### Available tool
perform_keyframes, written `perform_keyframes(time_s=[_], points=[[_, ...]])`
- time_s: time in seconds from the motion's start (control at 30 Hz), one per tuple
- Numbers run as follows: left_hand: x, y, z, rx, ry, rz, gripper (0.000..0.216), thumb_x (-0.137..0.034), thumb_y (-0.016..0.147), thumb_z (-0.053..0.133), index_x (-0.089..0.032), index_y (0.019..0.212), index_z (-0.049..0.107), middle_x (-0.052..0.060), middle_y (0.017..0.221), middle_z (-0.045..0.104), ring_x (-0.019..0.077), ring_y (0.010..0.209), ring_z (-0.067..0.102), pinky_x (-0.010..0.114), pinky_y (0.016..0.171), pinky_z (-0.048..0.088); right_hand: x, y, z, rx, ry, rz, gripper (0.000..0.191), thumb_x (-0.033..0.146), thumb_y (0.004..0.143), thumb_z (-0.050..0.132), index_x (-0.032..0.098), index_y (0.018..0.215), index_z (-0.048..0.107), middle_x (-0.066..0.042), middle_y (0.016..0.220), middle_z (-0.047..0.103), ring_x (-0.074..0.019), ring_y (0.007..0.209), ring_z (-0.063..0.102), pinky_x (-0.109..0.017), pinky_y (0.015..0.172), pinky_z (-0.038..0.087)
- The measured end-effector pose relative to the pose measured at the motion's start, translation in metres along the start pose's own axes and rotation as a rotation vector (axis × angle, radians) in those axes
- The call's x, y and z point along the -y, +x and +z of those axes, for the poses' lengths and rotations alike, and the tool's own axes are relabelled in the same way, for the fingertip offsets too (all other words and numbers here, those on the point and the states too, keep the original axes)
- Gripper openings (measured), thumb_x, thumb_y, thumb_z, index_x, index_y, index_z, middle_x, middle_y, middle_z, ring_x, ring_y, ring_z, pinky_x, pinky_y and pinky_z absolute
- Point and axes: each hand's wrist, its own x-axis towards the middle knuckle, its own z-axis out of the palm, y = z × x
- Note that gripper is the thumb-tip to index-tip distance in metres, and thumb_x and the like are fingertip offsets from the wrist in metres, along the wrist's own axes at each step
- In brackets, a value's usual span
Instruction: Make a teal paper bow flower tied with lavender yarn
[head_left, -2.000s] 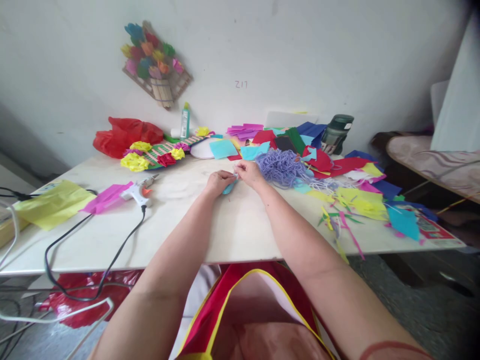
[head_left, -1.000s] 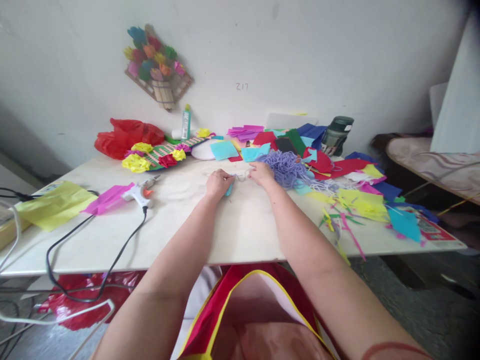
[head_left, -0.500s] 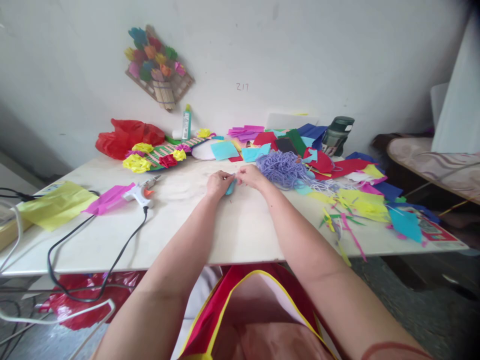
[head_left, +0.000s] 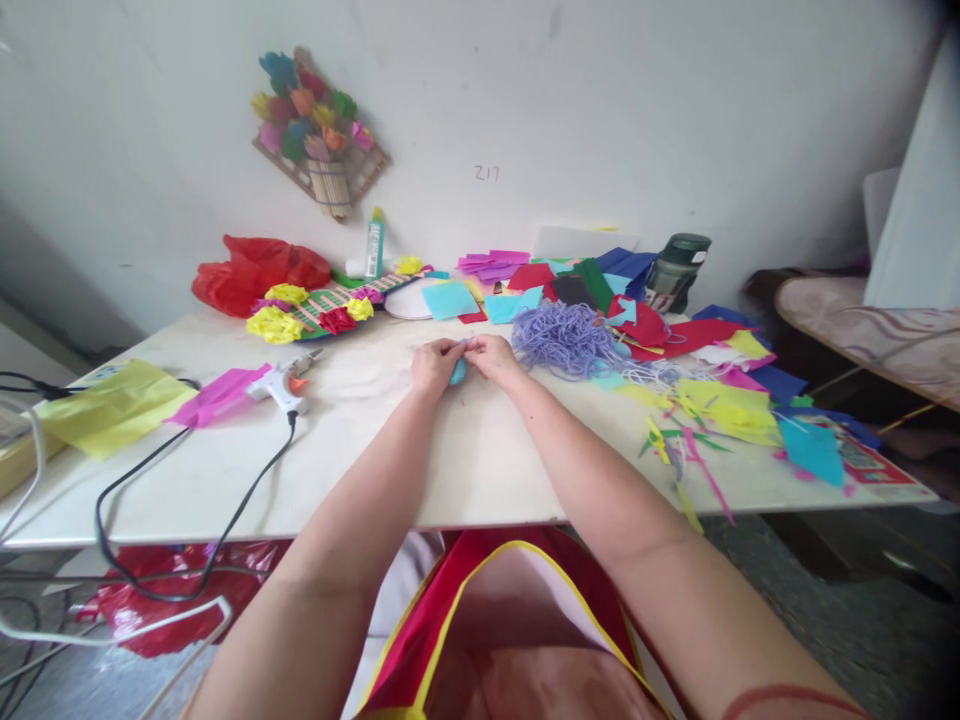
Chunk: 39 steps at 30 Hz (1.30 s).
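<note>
My left hand (head_left: 433,364) and my right hand (head_left: 491,357) meet at the middle of the white table (head_left: 465,470), fingers pinched together. Between them sits a small light-blue paper piece (head_left: 457,373), held by the left hand. The right hand pinches a thin pale strand at that piece. A heap of purple yarn (head_left: 564,338) lies just right of the right hand.
A glue gun (head_left: 279,384) with a black cord lies left, beside pink paper (head_left: 217,396) and yellow paper (head_left: 112,405). Paper flowers (head_left: 300,312), a red bag (head_left: 255,270), a glue bottle (head_left: 373,243) and a dark jar (head_left: 677,268) stand at the back. Coloured scraps (head_left: 720,400) cover the right side.
My right hand drew a strand out to the right a second ago, then came back to the left hand. Both hands now touch over the blue piece.
</note>
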Motion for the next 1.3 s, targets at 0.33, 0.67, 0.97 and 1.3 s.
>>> perform_keyframes(time_s=[0.33, 0.67, 0.97, 1.3], points=[[0.003, 0.002, 0.004, -0.032, -0.055, 0.042, 0.033, -0.044, 0.078, 0.058, -0.017, 0.084, 0.076, 0.005, 0.074, 0.072, 0.0186, 0.076, 0.063, 0.024, 0.064, 0.040, 0.006, -0.003, 0.002, -0.041, 0.012, -0.057, 0.011, 0.023, 0.072, 0.058, 0.018, 0.068, 0.066, 0.001, 0.064, 0.061, -0.0135, 0.065, 0.054, -0.025, 0.064, 0.042], [0.001, 0.001, 0.004, -0.037, -0.094, 0.059, 0.037, -0.045, 0.081, 0.053, -0.016, 0.083, 0.075, 0.006, 0.078, 0.072, 0.0186, 0.078, 0.064, 0.024, 0.068, 0.042, 0.007, -0.003, 0.007, -0.078, 0.234, -0.025, 0.010, 0.028, 0.070, 0.060, 0.018, 0.067, 0.061, 0.003, 0.060, 0.057, -0.0120, 0.061, 0.053, -0.023, 0.059, 0.044], [-0.006, -0.003, 0.001, -0.075, -0.020, 0.067, 0.034, -0.040, 0.083, 0.052, -0.015, 0.081, 0.075, 0.008, 0.077, 0.072, 0.0194, 0.078, 0.064, 0.024, 0.069, 0.041, 0.015, -0.008, 0.007, -0.041, 0.377, 0.090, 0.011, 0.025, 0.067, 0.062, 0.017, 0.074, 0.063, 0.003, 0.064, 0.059, -0.0089, 0.048, 0.051, -0.022, 0.047, 0.047], [0.001, 0.003, 0.000, 0.041, -0.283, 0.102, 0.035, -0.043, 0.076, 0.055, -0.012, 0.069, 0.069, 0.001, 0.057, 0.060, 0.0126, 0.056, 0.051, 0.022, 0.052, 0.036, 0.019, -0.008, -0.002, -0.056, 0.473, 0.108, 0.004, 0.016, 0.066, 0.062, 0.016, 0.068, 0.059, 0.006, 0.058, 0.055, -0.0062, 0.044, 0.050, -0.020, 0.046, 0.048]])
